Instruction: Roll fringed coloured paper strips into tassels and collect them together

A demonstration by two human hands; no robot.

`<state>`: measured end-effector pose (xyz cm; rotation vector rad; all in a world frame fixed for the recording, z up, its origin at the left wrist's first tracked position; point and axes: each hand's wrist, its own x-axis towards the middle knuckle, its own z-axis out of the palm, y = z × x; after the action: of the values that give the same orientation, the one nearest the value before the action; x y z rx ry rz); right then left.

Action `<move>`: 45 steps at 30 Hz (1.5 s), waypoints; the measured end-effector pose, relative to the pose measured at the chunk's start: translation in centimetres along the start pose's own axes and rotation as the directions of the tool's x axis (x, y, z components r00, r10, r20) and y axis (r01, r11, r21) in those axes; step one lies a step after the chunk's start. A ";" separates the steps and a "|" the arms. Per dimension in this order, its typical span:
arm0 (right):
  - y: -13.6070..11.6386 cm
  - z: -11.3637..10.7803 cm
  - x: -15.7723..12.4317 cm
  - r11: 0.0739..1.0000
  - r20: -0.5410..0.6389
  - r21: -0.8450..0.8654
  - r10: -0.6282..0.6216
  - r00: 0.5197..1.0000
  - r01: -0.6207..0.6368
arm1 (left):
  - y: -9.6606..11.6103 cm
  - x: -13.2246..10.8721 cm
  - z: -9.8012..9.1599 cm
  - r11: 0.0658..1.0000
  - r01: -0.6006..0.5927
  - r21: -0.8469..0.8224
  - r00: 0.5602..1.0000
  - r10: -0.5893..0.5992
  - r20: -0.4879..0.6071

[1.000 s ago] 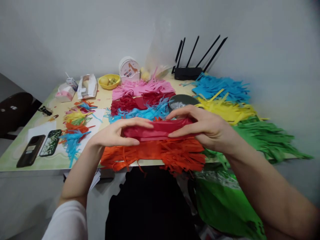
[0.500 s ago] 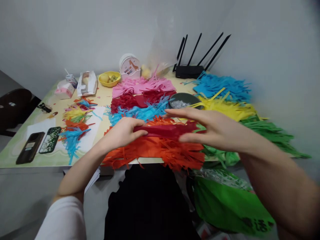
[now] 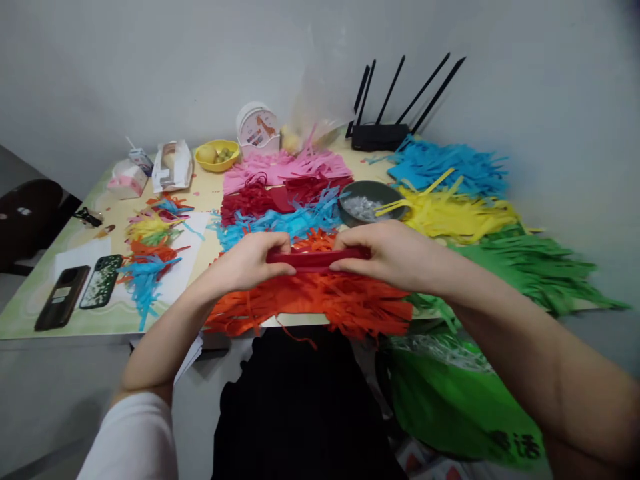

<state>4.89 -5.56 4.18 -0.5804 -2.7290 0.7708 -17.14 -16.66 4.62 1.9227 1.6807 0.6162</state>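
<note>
Pale grey walls are set behind a yellow-and-green patterned table that is spread across the frame; fringed sheets are laid out over it in rows, with pink fringe, dark red fringe, blue fringe and orange fringe ranged from back to front in the middle. At the centre of the frame a folded red strip is held level, just over or against the orange fringe; which of the two cannot be told.

By its look, the red strip may be judged light, thin and soft, with a slight sheen; it could be creased or torn if pulled hard, and its layers might be slid apart if pinched loosely; it is best taken near both ends, with thumbs along the near edge and a gentle, even pull.

Its left end is pinched in the left grip, its right end in the right grip; both thumbs are pointed inward, and only a short middle stretch is left showing between them.
</note>
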 end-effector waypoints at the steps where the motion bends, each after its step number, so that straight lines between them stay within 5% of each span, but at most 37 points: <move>1: 0.0 -0.1 0.0 1.000 0.004 0.008 -0.007 1.000 0.007 | 0.0 0.1 0.0 1.000 -0.006 -0.006 1.000 0.006 0.010; 8: 0.7 0.0 0.0 0.994 0.019 0.107 0.016 1.000 -0.018 | -0.4 0.1 0.1 0.985 0.037 -0.167 0.995 -0.022 0.094; 13: 1.0 1.2 -1.0 0.892 -0.047 0.436 0.158 0.986 -0.122 | -1.1 -0.6 0.8 0.846 0.124 -0.519 0.992 -0.125 0.034; 22: 1.3 3.9 -2.0 0.688 -0.292 0.720 0.186 0.938 0.088 | -2.9 -1.3 2.0 0.638 -0.066 -0.767 0.988 -0.066 -0.139; 28: 1.4 3.7 -1.9 0.787 -0.356 0.594 0.071 0.932 0.168 | -2.9 -1.6 1.9 0.744 -0.129 -0.656 0.983 0.011 -0.181; 36: 0.7 3.3 -2.7 0.948 -0.435 0.162 -0.179 0.882 0.273 | -2.0 -1.5 2.3 0.928 -0.144 -0.343 0.941 0.022 -0.338; 40: 0.7 3.0 -2.7 0.943 -0.429 0.195 -0.164 0.888 0.269 | -1.7 -1.6 1.9 0.952 -0.220 -0.212 0.933 0.141 -0.331; 45: 1.3 2.8 -2.7 0.918 -0.403 0.297 -0.130 0.906 0.264 | -1.8 -1.9 1.3 0.920 -0.164 -0.356 0.969 0.082 -0.232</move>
<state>6.71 -6.95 0.82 -0.3200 -2.1900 0.9462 -17.93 -18.42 2.47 1.7396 1.4379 1.1409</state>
